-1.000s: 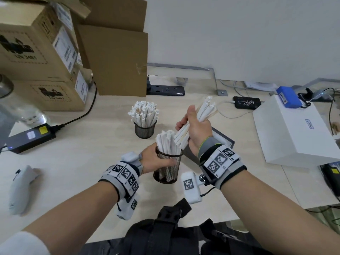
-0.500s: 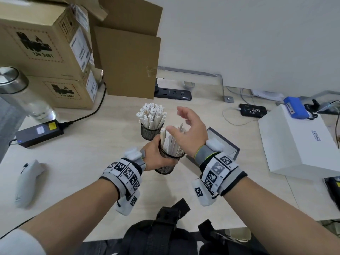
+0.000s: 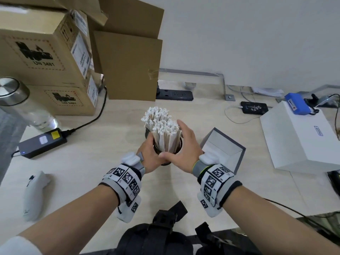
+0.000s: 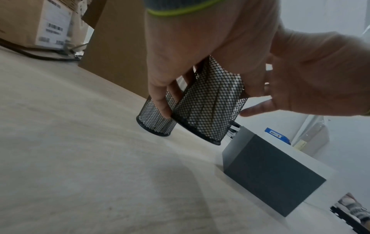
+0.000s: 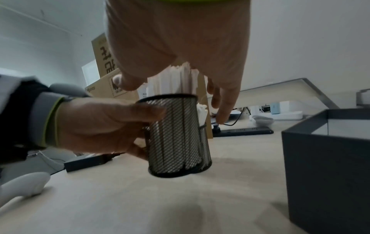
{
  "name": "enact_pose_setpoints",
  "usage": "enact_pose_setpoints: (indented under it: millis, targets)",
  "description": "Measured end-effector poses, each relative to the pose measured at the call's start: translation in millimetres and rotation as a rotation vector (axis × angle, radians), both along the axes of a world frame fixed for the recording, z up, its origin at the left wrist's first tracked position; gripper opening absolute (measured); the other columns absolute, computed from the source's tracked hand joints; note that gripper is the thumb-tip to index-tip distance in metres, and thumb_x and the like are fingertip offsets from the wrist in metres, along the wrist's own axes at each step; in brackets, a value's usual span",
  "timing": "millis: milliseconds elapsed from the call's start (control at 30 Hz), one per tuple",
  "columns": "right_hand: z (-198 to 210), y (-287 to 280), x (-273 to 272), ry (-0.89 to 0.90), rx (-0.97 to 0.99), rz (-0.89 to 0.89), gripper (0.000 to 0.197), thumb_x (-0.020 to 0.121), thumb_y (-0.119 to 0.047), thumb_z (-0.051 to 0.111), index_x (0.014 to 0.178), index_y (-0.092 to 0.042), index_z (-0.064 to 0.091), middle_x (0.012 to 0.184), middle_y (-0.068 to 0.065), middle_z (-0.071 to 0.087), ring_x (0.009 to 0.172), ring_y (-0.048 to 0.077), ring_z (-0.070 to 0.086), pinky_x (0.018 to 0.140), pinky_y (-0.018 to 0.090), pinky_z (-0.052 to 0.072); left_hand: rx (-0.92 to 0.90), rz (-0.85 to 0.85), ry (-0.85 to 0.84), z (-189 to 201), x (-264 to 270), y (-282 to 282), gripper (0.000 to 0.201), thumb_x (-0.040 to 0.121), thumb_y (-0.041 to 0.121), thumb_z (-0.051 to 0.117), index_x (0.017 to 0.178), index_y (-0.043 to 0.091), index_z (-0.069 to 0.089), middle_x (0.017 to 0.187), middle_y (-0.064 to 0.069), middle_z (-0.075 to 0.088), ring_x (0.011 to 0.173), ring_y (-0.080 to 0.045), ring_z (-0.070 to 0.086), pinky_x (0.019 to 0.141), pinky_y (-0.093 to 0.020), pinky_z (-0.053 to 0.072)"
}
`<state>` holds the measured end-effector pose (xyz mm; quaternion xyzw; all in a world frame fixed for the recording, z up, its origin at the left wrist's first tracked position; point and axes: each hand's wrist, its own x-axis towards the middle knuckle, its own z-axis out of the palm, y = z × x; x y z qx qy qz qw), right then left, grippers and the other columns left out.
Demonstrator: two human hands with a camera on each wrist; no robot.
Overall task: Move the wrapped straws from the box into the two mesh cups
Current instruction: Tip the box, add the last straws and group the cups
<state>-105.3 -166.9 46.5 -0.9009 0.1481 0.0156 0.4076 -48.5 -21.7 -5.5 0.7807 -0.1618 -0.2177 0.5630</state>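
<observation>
**A:** Pale wood table (image 3: 77, 162) is crowded. The open grey cardboard box (image 3: 223, 150) looks emptied, and the paper-wrapped white straws (image 3: 166, 133) sit in both black mesh cups.

**B:** Left hand (image 3: 150, 157) wraps the near mesh cup (image 5: 178, 134); right hand (image 3: 182, 144) is spread loosely around the bundle. A careless nudge probably tips this one into the far mesh cup (image 4: 155, 125) just behind.
</observation>
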Motion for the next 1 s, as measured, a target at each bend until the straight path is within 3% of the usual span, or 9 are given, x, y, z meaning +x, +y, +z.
enact_pose_setpoints:
  millis: [67,167,300,467,567,667,800,900,1000]
  targets:
    - [-6.9,8.3,2.1,0.017,0.046,-0.040,0.123,0.053,-0.049,0.088,0.148,-0.043,0.009,0.145,-0.003,0.036,0.129,0.011,0.041,0.099,0.022,0.034,-0.031,-0.083,-0.012,-1.4,3.3,-1.1,0.090,0.069,0.017,0.084,0.140,0.031,0.032,0.114,0.031,0.053,0.106,0.004,0.057,0.079,-0.009,0.048]
    - [-14.1,13.4,4.5,0.000,0.121,-0.128,0.128,0.048,-0.048,0.090,0.144,-0.051,0.006,0.141,-0.003,0.045,0.126,0.012,0.048,0.105,0.032,0.042,-0.111,-0.180,-0.002,-6.9,6.0,-3.9,0.092,0.070,0.015,0.082,0.142,0.041,0.032,0.132,0.020,0.057,0.122,-0.001,0.055,0.090,-0.030,0.055]
    - [-21.3,15.9,11.0,0.002,0.040,-0.151,0.120,0.056,-0.041,0.084,0.145,-0.049,0.004,0.130,0.000,0.049,0.115,0.015,0.054,0.096,0.031,0.047,-0.130,-0.233,-0.023,-11.0,14.0,0.9,0.086,0.072,0.007,0.082,0.122,0.061,0.038,0.123,0.029,0.056,0.116,0.009,0.055,0.089,-0.023,0.054]
    - [-24.8,-1.0,22.5,0.021,-0.008,-0.236,0.112,0.061,-0.040,0.080,0.145,-0.051,0.006,0.122,-0.002,0.047,0.107,0.016,0.054,0.086,0.025,0.042,0.207,-0.295,-0.034,-21.6,42.9,7.0,0.054,0.076,0.033,0.081,0.124,0.028,0.056,0.119,0.009,0.061,0.102,-0.010,0.061,0.083,-0.024,0.050]
    - [-23.9,-14.8,35.9,0.007,-0.001,-0.286,0.110,0.064,-0.041,0.080,0.147,-0.048,0.008,0.126,0.002,0.046,0.111,0.017,0.052,0.089,0.024,0.039,0.348,-0.156,-0.004,-31.6,66.3,22.0,0.029,0.076,0.038,0.080,0.094,0.024,0.062,0.097,0.008,0.066,0.088,-0.015,0.065,0.071,-0.020,0.047]
    - [-24.0,-25.6,52.9,0.023,0.011,-0.287,0.107,0.068,-0.039,0.080,0.149,-0.043,0.009,0.134,0.004,0.042,0.105,0.012,0.046,0.089,0.025,0.037,0.376,0.044,-0.014,-33.7,80.2,27.2,0.056,0.071,0.038,0.084,0.113,0.021,0.052,0.110,0.004,0.059,0.096,-0.016,0.060,0.076,-0.026,0.045]
    - [-31.5,-35.4,79.3,0.020,0.033,-0.290,0.109,0.067,-0.036,0.081,0.148,-0.043,0.008,0.140,0.005,0.041,0.125,0.021,0.047,0.097,0.030,0.040,0.280,0.081,-0.051,-32.4,91.3,8.3,0.107,0.058,0.034,0.092,0.144,0.022,0.030,0.141,-0.005,0.042,0.126,-0.022,0.047,0.100,-0.028,0.038]
    - [-36.4,-42.9,95.5,0.018,0.053,-0.299,0.110,0.064,-0.039,0.082,0.146,-0.045,0.008,0.139,0.004,0.044,0.125,0.020,0.049,0.101,0.034,0.042,0.181,0.116,-0.019,-39.0,96.6,-4.5,0.121,0.051,0.032,0.095,0.148,0.025,0.024,0.146,-0.006,0.037,0.129,-0.020,0.044,0.106,-0.029,0.037]
    - [-42.6,-49.0,111.5,0.007,0.079,-0.313,0.113,0.058,-0.047,0.081,0.144,-0.049,0.007,0.140,0.003,0.044,0.127,0.020,0.048,0.105,0.041,0.043,0.164,0.083,-0.020,-44.5,100.8,-12.1,0.116,0.051,0.037,0.094,0.146,0.027,0.028,0.142,0.002,0.044,0.127,-0.014,0.048,0.104,-0.026,0.038]
